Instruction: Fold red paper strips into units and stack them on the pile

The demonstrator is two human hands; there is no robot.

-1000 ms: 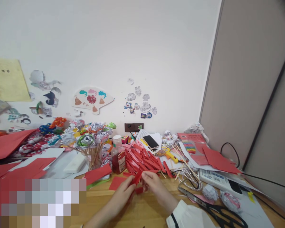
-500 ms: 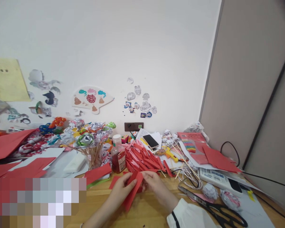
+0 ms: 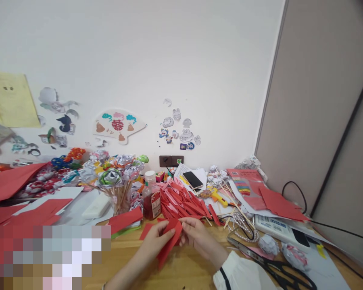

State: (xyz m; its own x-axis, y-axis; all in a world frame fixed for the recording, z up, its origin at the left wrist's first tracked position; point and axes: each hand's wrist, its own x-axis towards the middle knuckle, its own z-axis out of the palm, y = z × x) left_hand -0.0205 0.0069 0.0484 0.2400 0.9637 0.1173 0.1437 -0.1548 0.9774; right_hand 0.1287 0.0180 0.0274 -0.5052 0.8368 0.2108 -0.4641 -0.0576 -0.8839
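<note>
Low in the middle of the head view, both my hands hold one long red paper strip [image 3: 168, 244] above the wooden desk [image 3: 184, 270]. My left hand [image 3: 153, 241] pinches its left side with fingers closed. My right hand [image 3: 196, 236] grips its upper right end, a white sleeve at the wrist. The strip slants down to the left. Just behind my hands lies a heap of folded red paper strips [image 3: 181, 201].
A red-liquid bottle [image 3: 150, 198] and a cup of paper flowers on sticks [image 3: 116, 183] stand left of the heap. A phone [image 3: 192, 179], a yellow glue gun [image 3: 218, 197], skewers, black scissors [image 3: 281, 270], red sheets [image 3: 275, 203] and a cable [image 3: 299, 197] crowd the right.
The red paper between my hands has gone from a small folded piece to a long strip hanging down to the left. My hands stay in place; the view shifted slightly.
</note>
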